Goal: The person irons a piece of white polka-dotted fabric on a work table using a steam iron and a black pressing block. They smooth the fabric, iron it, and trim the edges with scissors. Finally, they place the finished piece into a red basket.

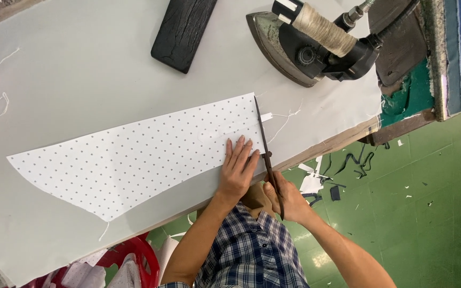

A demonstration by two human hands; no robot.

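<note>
Left hand [237,169] lying flat, fingers apart, pressing dotted fabric [134,154]; right hand [286,200] gripping scissors [267,154] cutting along its right edge.

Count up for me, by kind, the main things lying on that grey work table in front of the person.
Dotted white fabric piece: 1
Scissors, held in the right hand: 1
Steam iron: 1
Black wooden block: 1
Total: 4
The left hand lies flat on the fabric.

Garment workshop, heavy steam iron [316,45], padded pressing table [81,80], floor scraps [342,170]
</note>
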